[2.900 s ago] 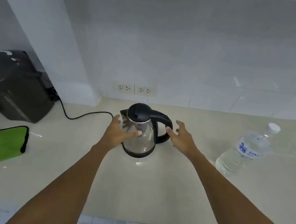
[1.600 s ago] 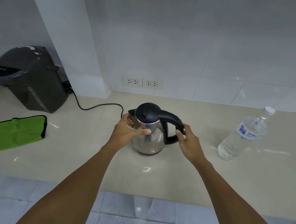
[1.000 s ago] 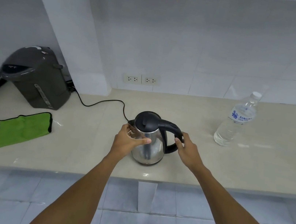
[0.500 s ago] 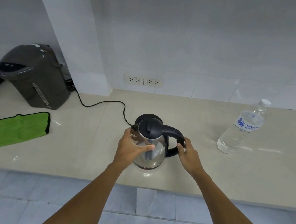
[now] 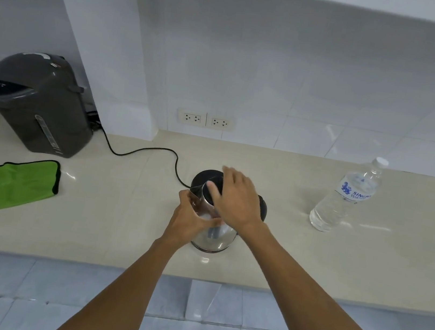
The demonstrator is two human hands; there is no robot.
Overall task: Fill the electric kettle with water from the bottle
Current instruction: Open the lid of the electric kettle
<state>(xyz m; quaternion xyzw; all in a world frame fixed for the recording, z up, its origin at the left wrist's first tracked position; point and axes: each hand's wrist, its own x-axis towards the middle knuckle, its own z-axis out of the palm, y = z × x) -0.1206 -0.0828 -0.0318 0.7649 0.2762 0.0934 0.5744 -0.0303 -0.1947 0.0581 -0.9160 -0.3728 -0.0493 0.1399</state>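
The steel kettle [image 5: 213,234] stands near the front edge of the beige counter [image 5: 309,263], its black lid [image 5: 204,177] raised behind the opening. The left hand [image 5: 190,224] is wrapped around the kettle's body at the spout side. The right hand [image 5: 236,198] hovers over the top with fingers loosely spread; whether it touches the lid I cannot tell. The capped water bottle [image 5: 347,195] stands upright well apart to the right. A green cloth [image 5: 7,184] lies far left
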